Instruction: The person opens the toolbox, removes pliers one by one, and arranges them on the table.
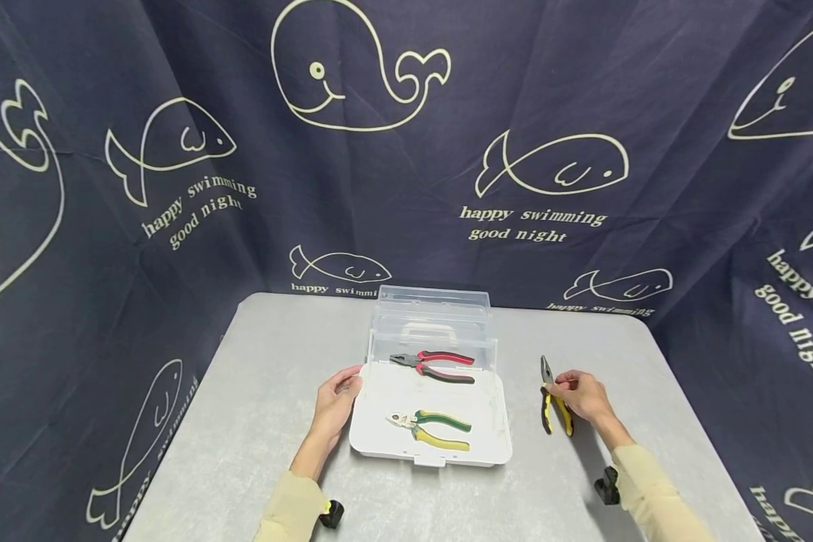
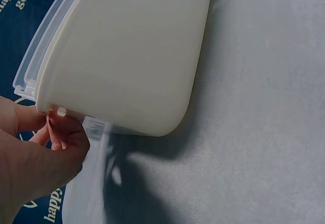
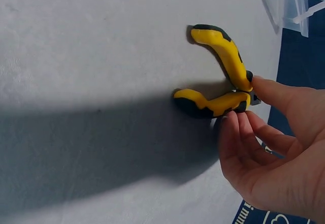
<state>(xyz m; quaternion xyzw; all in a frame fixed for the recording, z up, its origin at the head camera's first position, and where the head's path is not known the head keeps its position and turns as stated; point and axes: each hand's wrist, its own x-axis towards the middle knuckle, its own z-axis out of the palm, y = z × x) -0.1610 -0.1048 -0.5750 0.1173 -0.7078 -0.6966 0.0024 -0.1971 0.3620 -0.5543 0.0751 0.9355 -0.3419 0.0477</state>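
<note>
My left hand (image 1: pixel 333 405) pinches the left rim of a white plastic box (image 1: pixel 396 450) between thumb and fingers. In the left wrist view the side wall of this box (image 2: pixel 132 56) shows close up. Its clear lid (image 1: pixel 440 297) stands open at the back. Lying in the box are red-and-black pliers (image 1: pixel 452 355) and, nearer the front, green-and-yellow pliers (image 1: pixel 442 443). Right of the box, my right hand (image 1: pixel 586 397) pinches long-nose pliers (image 1: pixel 564 418) near the pivot. Their jaws point away from me, and the yellow-and-black handles (image 3: pixel 231 59) are spread apart.
A grey table (image 1: pixel 278 339) carries everything. Behind it and at both sides hangs a dark blue cloth (image 1: pixel 406 188) with white whale and fish drawings. A small black device (image 1: pixel 607 485) sits at the right wrist, and another (image 1: pixel 332 515) at the left.
</note>
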